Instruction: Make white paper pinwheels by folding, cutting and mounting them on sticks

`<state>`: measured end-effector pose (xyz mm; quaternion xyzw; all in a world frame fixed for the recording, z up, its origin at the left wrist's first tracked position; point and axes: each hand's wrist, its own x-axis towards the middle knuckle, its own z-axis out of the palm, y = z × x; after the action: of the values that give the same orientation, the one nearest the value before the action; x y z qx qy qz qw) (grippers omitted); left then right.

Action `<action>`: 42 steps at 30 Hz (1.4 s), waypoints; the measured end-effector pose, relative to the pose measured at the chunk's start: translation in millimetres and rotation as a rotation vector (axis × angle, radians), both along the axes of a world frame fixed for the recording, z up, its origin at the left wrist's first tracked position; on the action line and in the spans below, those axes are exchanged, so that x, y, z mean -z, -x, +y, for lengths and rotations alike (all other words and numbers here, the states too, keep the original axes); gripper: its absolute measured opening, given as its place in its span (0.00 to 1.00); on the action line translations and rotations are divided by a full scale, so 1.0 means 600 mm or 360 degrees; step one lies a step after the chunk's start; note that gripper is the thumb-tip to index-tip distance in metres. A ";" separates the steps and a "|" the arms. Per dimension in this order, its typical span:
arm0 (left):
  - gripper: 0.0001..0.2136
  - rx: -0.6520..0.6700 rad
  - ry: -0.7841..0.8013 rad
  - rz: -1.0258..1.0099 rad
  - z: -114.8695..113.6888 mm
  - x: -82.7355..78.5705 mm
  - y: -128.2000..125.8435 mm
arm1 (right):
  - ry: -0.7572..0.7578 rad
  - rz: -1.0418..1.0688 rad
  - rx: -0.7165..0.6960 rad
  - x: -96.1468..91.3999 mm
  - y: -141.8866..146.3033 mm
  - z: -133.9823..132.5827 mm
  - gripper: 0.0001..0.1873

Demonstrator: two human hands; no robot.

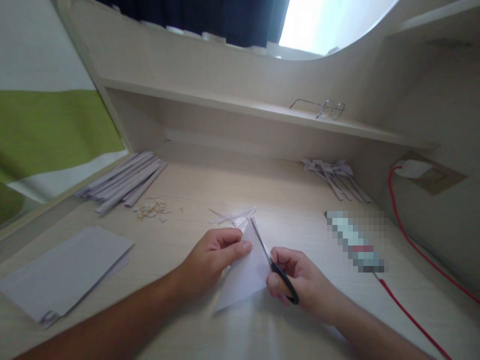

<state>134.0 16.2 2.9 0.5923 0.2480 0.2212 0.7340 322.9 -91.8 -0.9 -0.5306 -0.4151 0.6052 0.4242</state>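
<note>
While I have the grip of the right hand (290, 275) closed on the black-handled scissors (285, 283), the left hand's (219, 255) is clamped on the white paper sheet (249, 275) between them, over the desk (180, 327). I'd hold it taut, thumb clear of the blades (261, 241), and cut slowly. Paper scraps (244, 216) lie just beyond; rolled paper tubes (125, 181) sit farther off, left.

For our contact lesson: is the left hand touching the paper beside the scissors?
Touching. The head view shows the left hand holding the paper, thumb on its face.
</note>
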 end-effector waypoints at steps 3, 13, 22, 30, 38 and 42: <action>0.19 -0.0035 0.0001 -0.0003 0.000 -0.002 -0.001 | -0.0008 -0.0028 0.0011 0.003 -0.001 0.000 0.20; 0.18 -0.0021 0.0053 0.0047 -0.001 -0.002 -0.003 | 0.0018 -0.0053 0.0034 -0.003 0.005 0.000 0.23; 0.17 0.0015 0.0111 0.0043 -0.002 -0.003 -0.005 | -0.0047 -0.0006 0.0030 0.011 0.001 -0.002 0.26; 0.18 0.0017 0.0113 0.0042 -0.002 -0.004 -0.007 | -0.0048 -0.0040 0.0056 0.010 0.002 0.000 0.25; 0.18 0.0030 0.0114 0.0090 -0.005 0.001 -0.005 | -0.0016 -0.0029 0.0069 0.011 0.000 -0.001 0.25; 0.17 0.0035 0.0103 0.0058 -0.002 0.001 -0.007 | -0.0047 -0.0156 0.0133 0.010 -0.010 0.002 0.24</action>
<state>138.1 14.9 2.0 0.5748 0.2619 0.1940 0.7506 328.7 -90.7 -7.0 -0.5703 -0.4217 0.5539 0.4361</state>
